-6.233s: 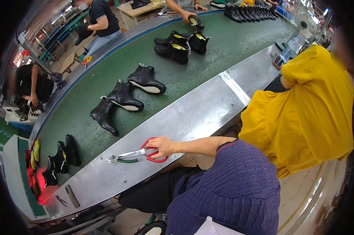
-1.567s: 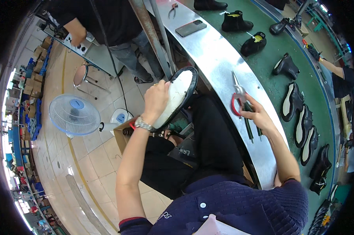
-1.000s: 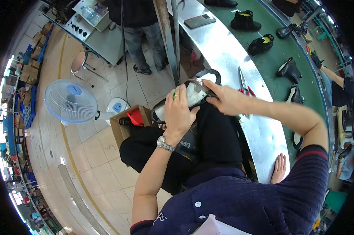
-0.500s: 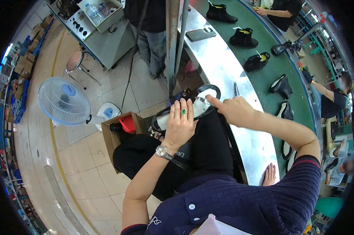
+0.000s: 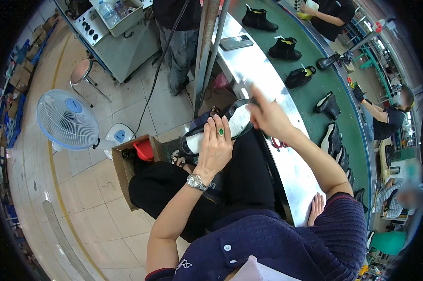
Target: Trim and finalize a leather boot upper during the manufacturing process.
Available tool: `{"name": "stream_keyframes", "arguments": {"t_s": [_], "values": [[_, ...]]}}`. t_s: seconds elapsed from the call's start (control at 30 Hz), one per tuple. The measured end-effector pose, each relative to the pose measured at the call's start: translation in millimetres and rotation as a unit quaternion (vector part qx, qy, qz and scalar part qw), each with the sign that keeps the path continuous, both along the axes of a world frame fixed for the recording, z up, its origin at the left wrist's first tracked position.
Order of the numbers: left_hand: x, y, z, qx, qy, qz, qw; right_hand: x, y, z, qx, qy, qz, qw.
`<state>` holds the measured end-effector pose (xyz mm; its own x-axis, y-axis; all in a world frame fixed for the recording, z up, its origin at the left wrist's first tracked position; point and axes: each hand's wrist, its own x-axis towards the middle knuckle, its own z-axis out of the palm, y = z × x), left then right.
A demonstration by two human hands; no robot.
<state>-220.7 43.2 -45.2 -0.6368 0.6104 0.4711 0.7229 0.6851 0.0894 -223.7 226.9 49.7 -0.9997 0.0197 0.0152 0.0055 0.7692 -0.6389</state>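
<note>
A dark shoe [image 5: 240, 119] rests across my lap, its white underside facing up within a black edge. My left hand [image 5: 215, 145] grips it near one end, fingers laid together over the white surface. Above the shoe's other end is my right hand [image 5: 267, 114], raised and smeared by motion. Its fingers are closed round a short dark-handled tool with a shiny blurred head [image 5: 247, 85], which looks like a small hammer. On the metal bench beside this hand lie scissors with red handles [image 5: 280, 143], partly hidden by my wrist.
The metal bench [image 5: 293, 175] runs along my right, bearing a phone [image 5: 236, 42]. Beyond it, a green conveyor [image 5: 296, 100] carries several black shoes. A cardboard box [image 5: 122, 180] with a red container [image 5: 144, 150] and a fan [image 5: 71, 117] stand left. Another person's hand [image 5: 316, 208] rests on the bench.
My right hand has lifted off the shoe's white underside, taking the tool up with it. The red scissor handles have come into sight. My left hand keeps its hold on the shoe.
</note>
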Motion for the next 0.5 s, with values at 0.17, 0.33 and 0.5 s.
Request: {"name": "stream_keyframes", "arguments": {"t_s": [0.17,0.33,0.5], "values": [[0.2,-5.7,-8.0,0.023,-0.013,0.009,1.000,-6.4,-1.6,29.0,0.038,-0.171,0.103,0.979],[1.2,-1.6,-5.3,0.019,-0.013,0.004,1.000,7.9,-4.7,-14.1,0.070,-0.157,0.054,0.984],[2.2,-4.1,-3.0,0.025,-0.018,0.017,0.999,5.8,-17.1,35.5,0.073,-0.093,0.105,0.987]]}}
